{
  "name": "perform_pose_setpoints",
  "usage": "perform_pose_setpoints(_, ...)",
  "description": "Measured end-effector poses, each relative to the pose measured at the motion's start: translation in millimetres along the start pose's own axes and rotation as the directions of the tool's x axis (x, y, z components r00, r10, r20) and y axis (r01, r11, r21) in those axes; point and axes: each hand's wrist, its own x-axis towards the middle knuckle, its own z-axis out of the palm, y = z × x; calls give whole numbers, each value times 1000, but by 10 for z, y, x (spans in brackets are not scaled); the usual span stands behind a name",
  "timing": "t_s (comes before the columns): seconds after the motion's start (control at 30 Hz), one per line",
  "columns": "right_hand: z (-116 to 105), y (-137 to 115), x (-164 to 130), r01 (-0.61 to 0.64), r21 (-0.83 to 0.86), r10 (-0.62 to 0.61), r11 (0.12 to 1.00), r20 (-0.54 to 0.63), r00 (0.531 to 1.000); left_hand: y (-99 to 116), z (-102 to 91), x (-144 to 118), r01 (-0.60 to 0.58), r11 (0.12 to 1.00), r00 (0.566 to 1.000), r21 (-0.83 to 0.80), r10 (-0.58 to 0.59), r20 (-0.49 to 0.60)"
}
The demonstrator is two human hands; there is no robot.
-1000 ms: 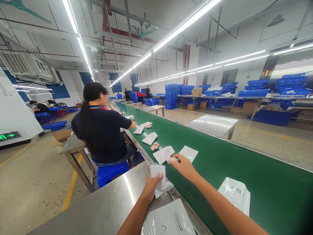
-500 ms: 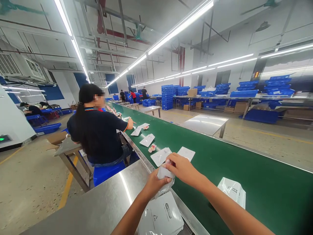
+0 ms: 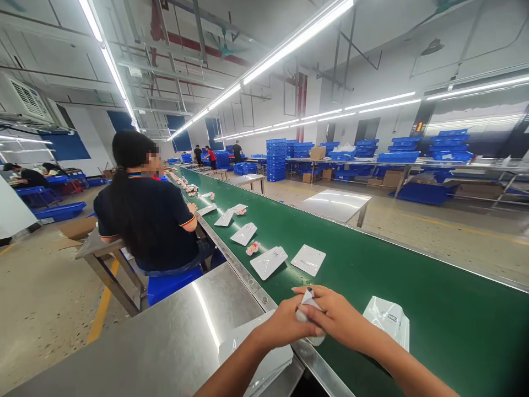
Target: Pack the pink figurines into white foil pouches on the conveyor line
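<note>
Two bare hands meet near the centre of the scene, above the near edge of a green conveyor belt (image 3: 355, 264), with a small white pouch (image 3: 309, 301) between them. The left hand (image 3: 285, 322) is closed around the pouch from the left, its fingers mostly hidden behind it and its thumb pointing right, low against it. The right hand (image 3: 333, 311) is clamped on the same pouch from the right, thumb and curled fingers pressing near its top. The fingers of the two hands come together there, and the pouch is creased, with a dark spot at its upper tip; whether anything is inside cannot be told.

Both forearms rise from the near edge of the view, the left slanting up to the right, the right slanting up to the left, wrists slightly bent and palms turned inward.

Under the left forearm, a stack of white pouches (image 3: 275, 365) lies on a steel table (image 3: 165, 344). To the right, beside the right forearm, more white packets (image 3: 388, 320) lie on the belt. Farther off are a flat pouch (image 3: 308, 260) and a pink figure (image 3: 253, 248). At far left sits a co-worker (image 3: 149, 220) in a dark shirt.
</note>
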Motion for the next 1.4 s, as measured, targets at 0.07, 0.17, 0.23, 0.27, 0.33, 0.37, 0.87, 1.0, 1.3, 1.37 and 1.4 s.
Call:
perform_pose_setpoints(0.07,-101,199,-143,-159,106,163,982,-25,986,-4,-37,-60,6,999,996,-42,-2,94)
perform_pose_setpoints(0.17,-241,629,-310,-468,-26,455,883,-195,869,-110,-278,-134,54,998,998,26,-53,-38)
perform_pose_setpoints(0.23,-322,947,-388,-563,-152,528,812,-219,821,-226,-452,-173,154,977,973,145,-124,-192)
perform_pose_setpoints(0.27,-366,1095,-413,-580,-208,551,788,-183,814,-280,-515,-190,200,959,958,201,-149,-244)
perform_pose_setpoints(0.33,-461,1341,-417,-601,-314,600,735,-111,792,-359,-567,-215,235,930,951,281,-161,-263)
perform_pose_setpoints(0.37,-506,1431,-390,-617,-371,626,694,-113,772,-381,-558,-220,225,923,957,311,-150,-248)
perform_pose_setpoints(0.87,281,1413,600,-417,-486,426,768,-99,899,-437,-318,-70,75,945,984,317,-18,-177)
perform_pose_setpoints(1.0,99,1214,585,-473,-375,426,797,-205,881,-455,-280,-53,95,955,985,282,-49,-164)
perform_pose_setpoints(1.3,45,417,463,-342,584,367,736,79,927,-320,48,227,-39,938,953,345,138,-270)
perform_pose_setpoints(1.37,0,388,472,-299,619,371,727,13,929,-308,-14,215,-46,960,938,277,136,-318)
perform_pose_setpoints(1.4,-33,395,481,-261,579,369,772,-74,927,-306,-66,191,-35,973,936,229,112,-333)
